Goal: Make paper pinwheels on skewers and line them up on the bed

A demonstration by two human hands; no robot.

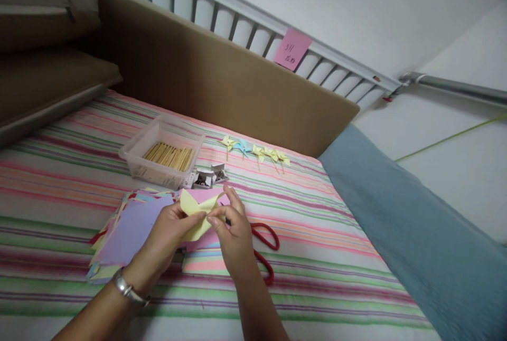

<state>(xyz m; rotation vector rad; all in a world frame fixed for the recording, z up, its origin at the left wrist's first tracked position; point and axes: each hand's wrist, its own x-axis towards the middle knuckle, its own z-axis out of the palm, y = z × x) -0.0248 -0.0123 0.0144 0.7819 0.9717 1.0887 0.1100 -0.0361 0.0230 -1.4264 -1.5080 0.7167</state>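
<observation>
Both of my hands hold a yellow paper square with folded-up corners, above a stack of coloured paper sheets. My left hand pinches its lower left part, fingers closed. My right hand pinches a corner at the paper's middle with thumb and forefinger. A metal bracelet is on my left wrist.
A clear plastic tub of wooden sticks stands behind the paper. Small white boxes lie beside it. Several finished paper pinwheels lie in a row further back. Red-handled scissors lie under my right hand on the striped sheet. A cardboard panel stands behind.
</observation>
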